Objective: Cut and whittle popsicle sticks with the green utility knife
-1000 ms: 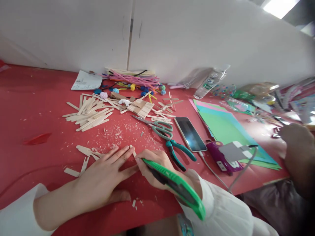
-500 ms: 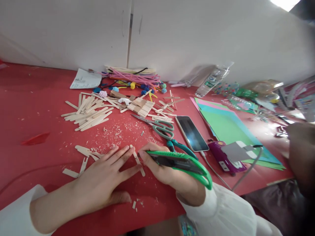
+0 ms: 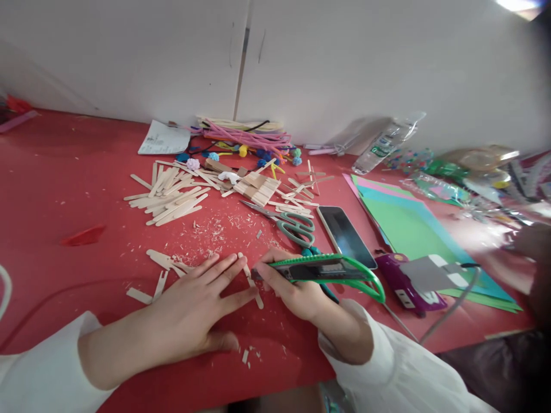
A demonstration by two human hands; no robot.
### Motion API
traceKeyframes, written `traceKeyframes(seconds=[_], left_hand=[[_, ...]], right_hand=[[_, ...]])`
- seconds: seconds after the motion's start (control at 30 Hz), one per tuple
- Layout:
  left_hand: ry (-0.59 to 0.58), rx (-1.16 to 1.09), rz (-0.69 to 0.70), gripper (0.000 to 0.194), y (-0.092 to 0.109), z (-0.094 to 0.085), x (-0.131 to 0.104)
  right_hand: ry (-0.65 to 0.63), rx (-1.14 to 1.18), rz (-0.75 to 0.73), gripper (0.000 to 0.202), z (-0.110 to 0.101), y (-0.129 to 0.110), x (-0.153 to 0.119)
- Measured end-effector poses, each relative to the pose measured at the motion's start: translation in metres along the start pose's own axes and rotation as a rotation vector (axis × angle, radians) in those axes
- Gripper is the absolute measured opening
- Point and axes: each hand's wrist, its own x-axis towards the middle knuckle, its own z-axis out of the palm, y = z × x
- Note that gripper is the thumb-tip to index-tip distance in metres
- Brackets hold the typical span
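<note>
My left hand [image 3: 196, 307] lies flat on the red table with its fingers stretched out. Its fingertips press against a small wooden craft stick [image 3: 251, 282] that has a notch near its middle. In my right hand [image 3: 297, 289] is a green utility knife [image 3: 327, 268], its front end low at the stick's right side. My fingers partly hide the blade. Left of my left hand lie cut stick pieces [image 3: 160, 284], one of them notched. Wood shavings [image 3: 210, 235] are scattered beyond both hands.
Scissors [image 3: 293, 225], a phone [image 3: 345, 236] and a purple device [image 3: 407, 284] with a cable lie to the right. Behind are a heap of craft sticks [image 3: 172, 195], pink pipe cleaners [image 3: 249, 135] and a plastic bottle [image 3: 385, 146]. Coloured paper [image 3: 413, 223] lies beyond the phone. Another person's arm [image 3: 534, 246] shows at the right edge.
The whole scene has shifted right in the view. In my right hand the utility knife lies more level, and its front end is closer to the stick. My left hand keeps its place on the stick.
</note>
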Motion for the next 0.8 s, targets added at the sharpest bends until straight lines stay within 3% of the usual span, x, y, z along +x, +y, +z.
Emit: traceKeyframes(seconds=[0.33, 0.63, 0.8], left_hand=[[0.019, -0.028, -0.004, 0.064, 0.0001, 0.0012, -0.0004], [0.026, -0.037, 0.001, 0.065, 0.0012, 0.0025, -0.002], [0.038, -0.036, 0.001, 0.063, 0.0024, 0.0016, -0.0027]], right_hand=[[-0.098, -0.137, 0.007, 0.035, -0.0022, 0.0016, -0.0041], [-0.061, -0.328, -0.141, 0.021, 0.0035, -0.0051, -0.0077], [-0.032, -0.238, -0.047, 0.025, -0.001, -0.0023, -0.0064]])
